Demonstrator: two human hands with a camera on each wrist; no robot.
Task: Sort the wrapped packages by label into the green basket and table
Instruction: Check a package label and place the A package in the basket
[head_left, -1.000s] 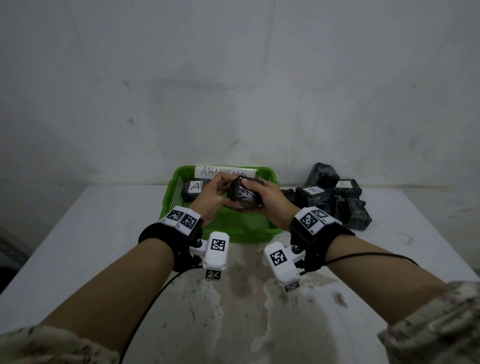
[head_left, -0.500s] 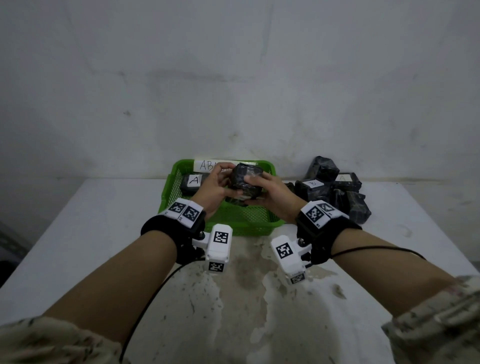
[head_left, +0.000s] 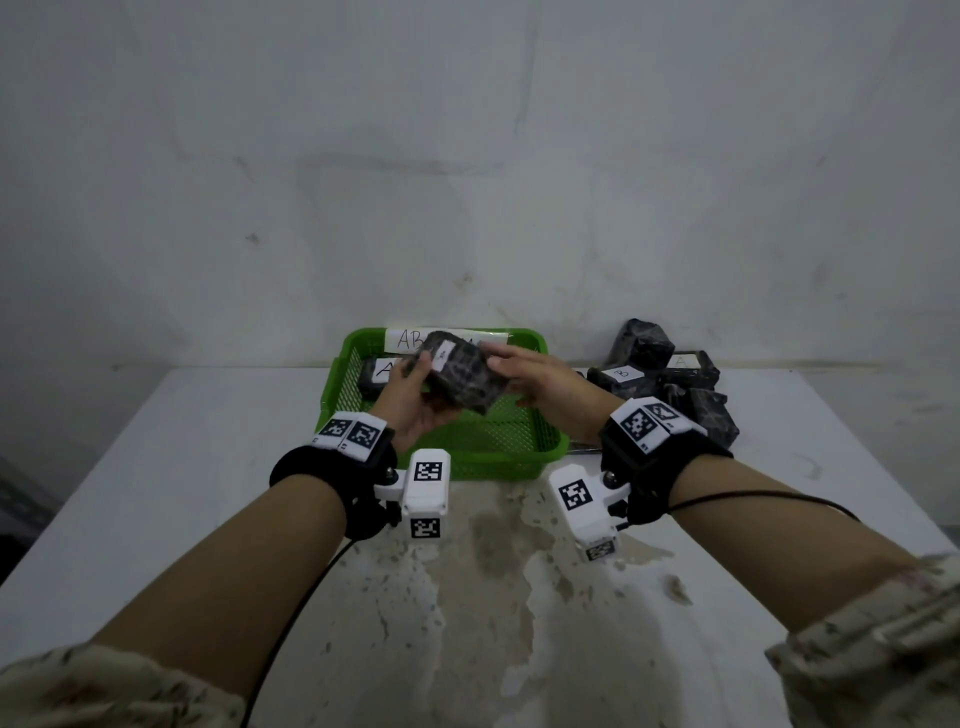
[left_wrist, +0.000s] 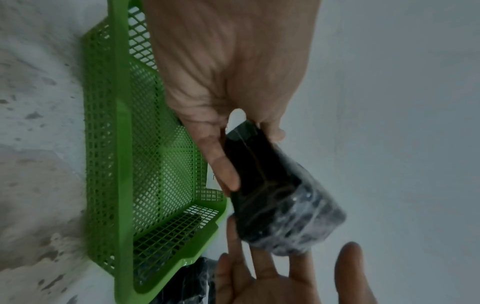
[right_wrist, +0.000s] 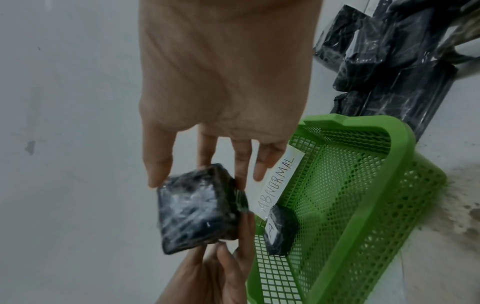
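Note:
A black plastic-wrapped package (head_left: 460, 376) is held above the green basket (head_left: 519, 457). A white label shows on its upper face, its letter too blurred to read. My left hand (head_left: 415, 387) grips the package from the left, thumb on top and fingers beneath, which the left wrist view shows too, at the package (left_wrist: 280, 195). My right hand (head_left: 524, 374) has straight fingers. Its thumb tip touches the package (right_wrist: 197, 209) and its other fingers lie along the right side. One package marked A (right_wrist: 279, 232) lies in the basket (right_wrist: 363, 205).
A paper strip reading ABNORMAL (right_wrist: 278, 185) is fixed to the basket's far wall. A pile of several black wrapped packages (head_left: 665, 379), some labelled A or B, sits on the white table (head_left: 156, 467) right of the basket, by the wall.
The package has been raised and turned so its white label faces up. My right hand has loosened from a grip to straight fingers. My left hand keeps hold.

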